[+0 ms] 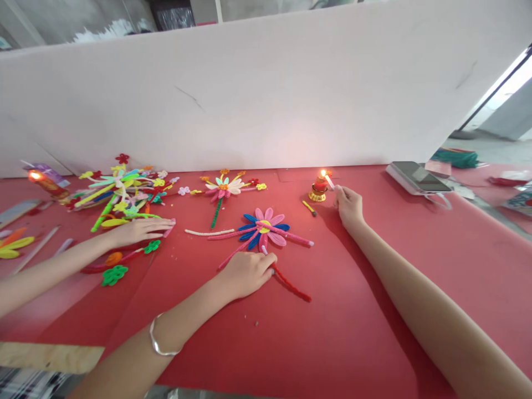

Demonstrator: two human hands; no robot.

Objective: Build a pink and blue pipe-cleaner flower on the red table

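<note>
My left hand, below a silver bracelet, is closed around a red pipe cleaner. A pale tip pokes out above its fingers. Just beyond lies a pink and blue pipe-cleaner flower with a yellow centre and long pink strands. My right hand pinches a short whitish stick, its end at the flame of a small red candle on a gold base. A yellow stick with a dark end rests near the candle.
At left, another person's hand rests by a pile of pipe-cleaner flowers. A second lit candle stands tilted there. A multicoloured flower lies farther back. A white board borders the red table; a phone-like device lies right.
</note>
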